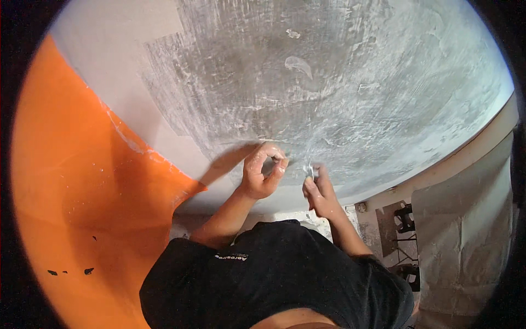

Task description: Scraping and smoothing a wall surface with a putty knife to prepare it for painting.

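In front of the curved grey-white surface [285, 98], my left hand [256, 176] is curled into a ring, its thumb and fingertips drawn together. Whether anything is pinched there is hidden. White smears mark its fingers. To its right, apart from it, my right hand [324, 198] is closed with the thumb pressed against the fingers. A small whitish, shiny piece [309, 171] shows at those fingertips, too blurred to name. Worn grey patches, scratches and white streaks cover the surface close beyond both hands.
Bright orange material [109, 192] with a pointed corner fills the left side. At the right hangs a grey sheet [460, 219]. Beside it, lower down, stand dark objects with thin legs [405, 219]. Two pale flakes or marks show higher on the surface.
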Demonstrator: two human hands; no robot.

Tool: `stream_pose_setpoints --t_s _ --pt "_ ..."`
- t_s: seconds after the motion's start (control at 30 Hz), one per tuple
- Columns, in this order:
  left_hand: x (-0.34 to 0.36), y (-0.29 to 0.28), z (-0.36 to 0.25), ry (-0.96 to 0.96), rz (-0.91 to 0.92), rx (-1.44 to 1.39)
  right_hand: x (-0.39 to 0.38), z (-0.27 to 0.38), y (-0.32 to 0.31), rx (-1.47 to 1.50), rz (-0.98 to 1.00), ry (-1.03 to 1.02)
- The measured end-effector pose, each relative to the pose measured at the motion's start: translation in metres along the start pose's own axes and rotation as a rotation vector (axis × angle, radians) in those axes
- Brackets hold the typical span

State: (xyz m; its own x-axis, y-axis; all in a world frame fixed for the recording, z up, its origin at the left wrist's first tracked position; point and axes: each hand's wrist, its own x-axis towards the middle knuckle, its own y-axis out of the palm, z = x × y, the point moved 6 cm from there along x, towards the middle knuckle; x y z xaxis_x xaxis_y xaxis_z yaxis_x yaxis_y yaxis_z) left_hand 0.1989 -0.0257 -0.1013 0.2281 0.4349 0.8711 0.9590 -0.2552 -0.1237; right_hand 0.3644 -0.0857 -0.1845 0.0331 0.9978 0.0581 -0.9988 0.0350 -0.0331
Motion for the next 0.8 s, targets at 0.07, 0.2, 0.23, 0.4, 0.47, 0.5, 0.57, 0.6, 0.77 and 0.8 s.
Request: stream_pose_setpoints --t_s 0.07,0.2,0.23,0.4,0.47,0.5,0.57,0.6,0.77,0.8 --pt "-0.005 -0.009 0.003 -0.157 -0.142 -0.028 0.004 0.042 0.006 -0.192 -0.035 -0.139" --pt "-0.033 -0.022 0.028 -0.384 -0.247 -0.164 0.020 0.084 -0.008 -0.255 -0.184 -0.592" --pt "-0.040 -0.025 0.032 -0.474 -0.251 -0.150 0.024 0.099 -0.013 -0.333 -0.156 -0.725" --pt "-0.035 -0.039 0.028 -0.289 -0.169 -0.046 0.035 0.140 -0.016 -0.142 -0.060 -0.508" --pt "-0.016 -0.031 0.024 -0.137 -0.178 -0.119 0.041 0.151 -0.015 -0.113 -0.097 -0.559" --pt "-0.008 -0.028 0.015 0.014 -0.187 -0.186 0.042 0.158 -0.016 -0.079 -0.129 -0.611" --pt "0.000 -0.026 0.010 -0.040 -0.149 -0.233 0.049 0.171 -0.016 -0.152 -0.167 -0.634" --pt "0.004 -0.025 0.010 -0.093 -0.110 -0.283 0.051 0.178 -0.016 -0.226 -0.208 -0.657" --pt "0.006 -0.034 0.025 -0.188 -0.064 -0.119 0.050 0.191 -0.014 -0.175 -0.268 -0.592" --pt "0.004 -0.034 0.025 -0.183 -0.055 -0.121 0.050 0.191 -0.016 -0.237 -0.278 -0.668"
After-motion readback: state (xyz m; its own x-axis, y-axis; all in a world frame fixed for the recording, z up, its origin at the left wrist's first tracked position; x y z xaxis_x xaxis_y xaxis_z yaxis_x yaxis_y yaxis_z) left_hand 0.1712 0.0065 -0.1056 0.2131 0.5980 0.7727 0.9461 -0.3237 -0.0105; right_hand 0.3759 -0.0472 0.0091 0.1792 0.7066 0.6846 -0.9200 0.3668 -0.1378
